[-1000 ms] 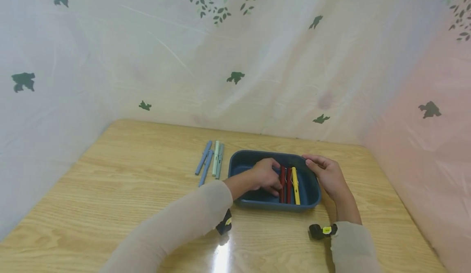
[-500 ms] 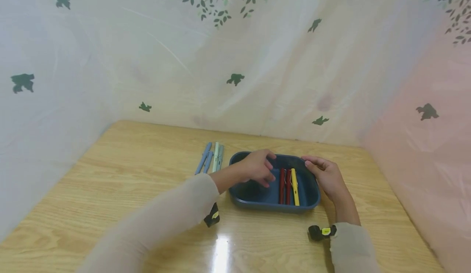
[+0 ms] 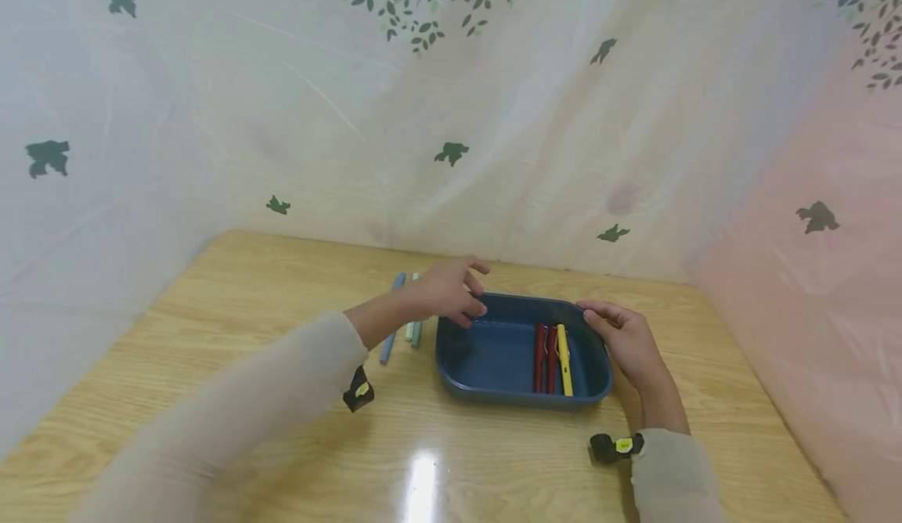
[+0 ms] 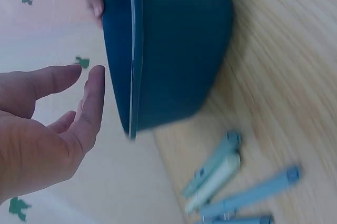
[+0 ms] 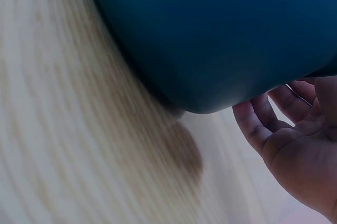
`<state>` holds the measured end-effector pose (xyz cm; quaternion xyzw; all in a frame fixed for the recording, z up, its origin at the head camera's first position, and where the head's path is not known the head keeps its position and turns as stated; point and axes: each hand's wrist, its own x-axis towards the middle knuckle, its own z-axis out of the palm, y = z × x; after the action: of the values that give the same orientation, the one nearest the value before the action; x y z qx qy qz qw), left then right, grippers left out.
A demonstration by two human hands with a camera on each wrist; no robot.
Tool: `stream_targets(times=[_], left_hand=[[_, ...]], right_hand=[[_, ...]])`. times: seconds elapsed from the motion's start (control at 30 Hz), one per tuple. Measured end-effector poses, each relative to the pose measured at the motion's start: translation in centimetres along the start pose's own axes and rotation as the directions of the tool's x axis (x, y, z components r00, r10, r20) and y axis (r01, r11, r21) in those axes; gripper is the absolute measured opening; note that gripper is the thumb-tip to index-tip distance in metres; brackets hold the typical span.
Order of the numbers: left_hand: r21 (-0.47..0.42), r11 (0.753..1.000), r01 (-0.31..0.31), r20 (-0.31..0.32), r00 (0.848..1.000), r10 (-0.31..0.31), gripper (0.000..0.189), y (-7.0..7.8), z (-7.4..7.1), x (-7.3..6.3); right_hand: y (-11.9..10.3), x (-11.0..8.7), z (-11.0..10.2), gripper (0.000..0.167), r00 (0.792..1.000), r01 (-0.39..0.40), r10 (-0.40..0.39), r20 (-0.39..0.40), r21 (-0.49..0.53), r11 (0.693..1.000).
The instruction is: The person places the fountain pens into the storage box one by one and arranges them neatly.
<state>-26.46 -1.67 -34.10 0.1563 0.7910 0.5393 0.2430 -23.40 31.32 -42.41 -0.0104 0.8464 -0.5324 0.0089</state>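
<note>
My left hand (image 3: 447, 292) hovers at the back left corner of a dark blue box (image 3: 507, 395), fingers loosely bent and holding nothing. In the left wrist view its thumb and fingers stand apart beside the rim. My right hand (image 3: 629, 343) holds the box's back right corner, thumb at the rim and fingers along the outside. Inside the box, two red pens (image 3: 552, 360) and a yellow pen (image 3: 564, 360) lie side by side towards the right. On the table left of the box are blue pens (image 4: 258, 191), a pale green pen (image 4: 215, 183) and a teal pen (image 4: 215, 162), partly hidden by my left arm in the head view.
The wooden table (image 3: 465, 468) carries the box and pens. Behind it hangs a pale curtain (image 3: 338, 155) printed with leaves and birds. Black wrist cameras sit at my left cuff (image 3: 359, 390) and right cuff (image 3: 604, 449).
My left hand has come away from the red pens, risen out of the box and moved left to its back left corner. The right hand stays at the right rim.
</note>
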Motion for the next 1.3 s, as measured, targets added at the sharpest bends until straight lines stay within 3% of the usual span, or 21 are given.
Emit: stream_targets(times=[0.3, 0.67, 1.03, 1.17, 1.3], left_hand=[[0.056, 0.998, 0.015, -0.063, 0.998, -0.012, 0.068, -1.7, -4.0, -1.3], [0.198, 0.979, 0.049, -0.150, 0.988, -0.019, 0.067, -5.1, -7.4, -3.2], [0.285, 0.954, 0.090, -0.207, 0.978, -0.031, 0.058, -8.9, -9.0, -3.3], [0.335, 0.936, 0.107, -0.228, 0.973, -0.029, 0.056, -9.8, -9.1, -3.1], [0.336, 0.933, 0.128, -0.227, 0.972, -0.052, 0.058, -10.1, -9.2, -3.2]], right_hand=[[0.0, 0.0, 0.0, 0.054, 1.000, 0.000, 0.000, -0.004, -0.004, 1.000], [0.2, 0.1, 0.0, 0.055, 1.000, 0.013, -0.013, -0.003, -0.014, 1.000], [0.2, 0.0, 0.0, 0.052, 1.000, 0.021, -0.021, -0.008, -0.002, 1.000], [0.1, 0.0, 0.1, 0.053, 1.000, 0.016, -0.016, -0.014, -0.007, 1.000], [0.2, 0.1, 0.1, 0.053, 1.000, 0.008, -0.008, -0.016, 0.000, 1.000]])
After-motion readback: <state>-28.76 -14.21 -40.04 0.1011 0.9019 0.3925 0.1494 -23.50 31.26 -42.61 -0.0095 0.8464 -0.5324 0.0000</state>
